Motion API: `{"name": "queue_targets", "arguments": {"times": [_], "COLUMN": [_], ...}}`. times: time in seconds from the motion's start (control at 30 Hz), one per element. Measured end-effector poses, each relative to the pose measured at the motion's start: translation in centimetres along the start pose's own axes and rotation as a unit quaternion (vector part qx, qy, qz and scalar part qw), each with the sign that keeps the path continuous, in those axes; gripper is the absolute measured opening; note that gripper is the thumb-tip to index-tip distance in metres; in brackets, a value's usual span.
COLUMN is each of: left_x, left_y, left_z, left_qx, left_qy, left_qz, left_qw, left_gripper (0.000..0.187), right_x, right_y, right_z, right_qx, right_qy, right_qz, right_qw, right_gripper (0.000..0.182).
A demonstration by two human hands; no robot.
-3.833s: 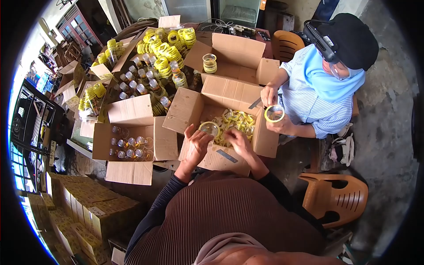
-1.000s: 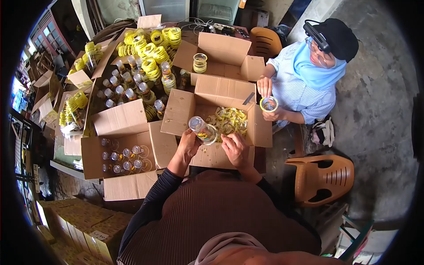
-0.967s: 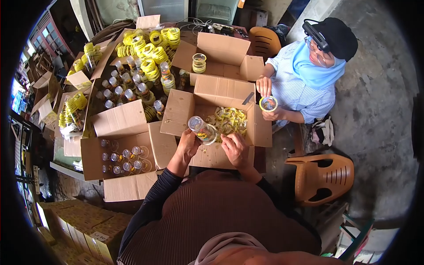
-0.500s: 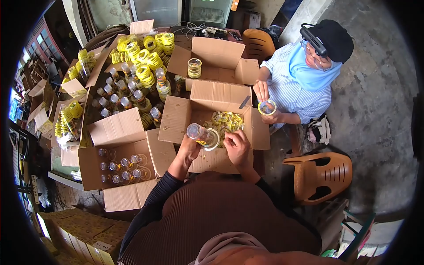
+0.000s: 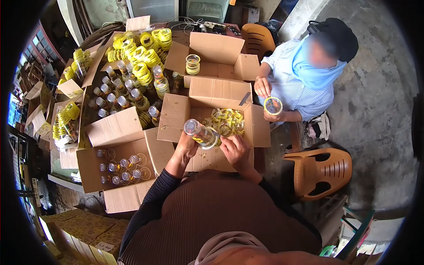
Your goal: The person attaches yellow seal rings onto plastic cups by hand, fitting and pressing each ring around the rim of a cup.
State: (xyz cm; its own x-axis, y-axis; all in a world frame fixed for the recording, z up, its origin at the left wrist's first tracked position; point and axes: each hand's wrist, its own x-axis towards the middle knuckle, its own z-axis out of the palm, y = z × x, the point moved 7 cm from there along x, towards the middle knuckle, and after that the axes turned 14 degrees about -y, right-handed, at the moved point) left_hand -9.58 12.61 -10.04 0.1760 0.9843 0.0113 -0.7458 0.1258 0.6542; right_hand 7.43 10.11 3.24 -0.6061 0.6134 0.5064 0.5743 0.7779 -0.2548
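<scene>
My left hand [image 5: 187,146] is wrapped around a clear drinking glass [image 5: 203,135] with yellow print. The glass is tilted, its narrow base toward the upper left and its wide rim toward my right hand. At that rim, the bent fingers of my right hand [image 5: 235,150] are pinched together; whatever is between them is too small to make out. Both hands are above the near side of an open cardboard box [image 5: 176,115]. Inside it lies a heap of yellow and whitish strips [image 5: 226,122].
Left, another box [image 5: 90,170] holds several glasses. Behind stand upturned glasses [image 5: 121,100] and piles of yellow rings [image 5: 141,52]. A box [image 5: 216,43] at the back has a yellow-rimmed glass [image 5: 192,64] on it. A co-worker [image 5: 300,84] holds another glass, near an orange chair [image 5: 318,173].
My right hand has moved left and its fingertips now meet the rim of the glass. The glass has shifted slightly toward the left. The co-worker's glass has moved a little right.
</scene>
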Motion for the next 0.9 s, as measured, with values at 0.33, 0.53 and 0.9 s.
{"name": "queue_targets", "arguments": {"times": [0.33,0.53,0.9], "left_x": [0.4,-0.1,-0.3], "left_y": [-0.4,-0.3,-0.2], "left_z": [-0.8,-0.8,-0.9], "left_qx": [-0.113,-0.057,-0.041], "left_qy": [-0.055,-0.037,-0.021], "left_qz": [0.042,-0.014,-0.008], "left_qw": [0.991,0.998,0.999], "left_gripper": [0.018,0.023,0.025], "right_x": [0.4,0.8,-0.2], "right_y": [1.0,0.6,4.5], "right_z": [1.6,1.3,2.6], "right_qx": [0.059,0.043,0.322], "right_qy": [0.019,-0.002,0.004], "right_qz": [0.046,0.028,0.178], "right_qw": [0.997,0.999,0.930], "right_gripper": [0.018,0.017,0.018]}}
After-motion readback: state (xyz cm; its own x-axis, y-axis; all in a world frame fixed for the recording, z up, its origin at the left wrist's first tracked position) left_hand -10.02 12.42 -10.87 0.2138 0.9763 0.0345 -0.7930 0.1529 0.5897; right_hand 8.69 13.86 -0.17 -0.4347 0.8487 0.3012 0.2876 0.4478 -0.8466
